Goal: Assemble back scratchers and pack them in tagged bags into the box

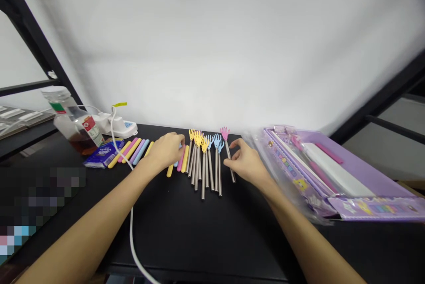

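Several telescopic back scratchers with yellow, blue and pink claw heads [198, 138] and silver rods lie side by side on the black table [186, 231]. My left hand [168, 149] is over a row of coloured handles, its fingers curled around a light blue handle [176, 164]; part of that grip is hidden. Yellow and pink handles lie close beside it. To the right, my right hand [244, 160] has thumb and index finger apart, at the rod of a pink back scratcher [225, 133] lying separate from the group. I cannot tell whether the thumb touches the rod.
At right stands a purple display box [375, 208] with plastic wrap [282, 186] beside it. More coloured handles [129, 150], a blue packet [104, 153], a bottle of brown liquid [76, 120] and a power strip [124, 128] sit at left. A white cable [132, 226] crosses the table.
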`<state>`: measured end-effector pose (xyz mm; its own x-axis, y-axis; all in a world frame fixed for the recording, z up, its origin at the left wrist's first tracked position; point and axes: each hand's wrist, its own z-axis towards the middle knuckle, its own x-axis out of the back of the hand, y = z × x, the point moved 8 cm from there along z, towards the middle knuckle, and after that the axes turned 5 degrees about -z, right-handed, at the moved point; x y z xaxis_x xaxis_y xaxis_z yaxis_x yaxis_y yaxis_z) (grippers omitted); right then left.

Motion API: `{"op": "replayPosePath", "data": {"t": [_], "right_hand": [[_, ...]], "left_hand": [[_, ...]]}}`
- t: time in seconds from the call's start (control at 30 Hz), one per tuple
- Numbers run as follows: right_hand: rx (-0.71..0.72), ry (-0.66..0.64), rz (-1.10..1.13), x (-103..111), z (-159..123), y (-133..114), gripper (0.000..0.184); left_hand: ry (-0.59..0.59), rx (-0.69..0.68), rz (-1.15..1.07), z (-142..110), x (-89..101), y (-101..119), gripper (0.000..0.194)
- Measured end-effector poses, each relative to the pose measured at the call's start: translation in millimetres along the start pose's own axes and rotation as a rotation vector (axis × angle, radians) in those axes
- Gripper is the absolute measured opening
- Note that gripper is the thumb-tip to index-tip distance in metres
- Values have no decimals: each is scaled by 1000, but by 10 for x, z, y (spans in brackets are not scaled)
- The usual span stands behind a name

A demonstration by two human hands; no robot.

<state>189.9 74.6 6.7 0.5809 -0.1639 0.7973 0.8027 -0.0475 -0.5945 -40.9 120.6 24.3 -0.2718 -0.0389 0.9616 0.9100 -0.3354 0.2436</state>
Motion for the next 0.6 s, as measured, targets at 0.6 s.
{"op": "replayPosePath", "data": {"t": [0.6], "right_hand": [[8,-138,854,100,-36,-106,78]], "left_hand": [[66,-28,-47,-24,67,115,40]]}}
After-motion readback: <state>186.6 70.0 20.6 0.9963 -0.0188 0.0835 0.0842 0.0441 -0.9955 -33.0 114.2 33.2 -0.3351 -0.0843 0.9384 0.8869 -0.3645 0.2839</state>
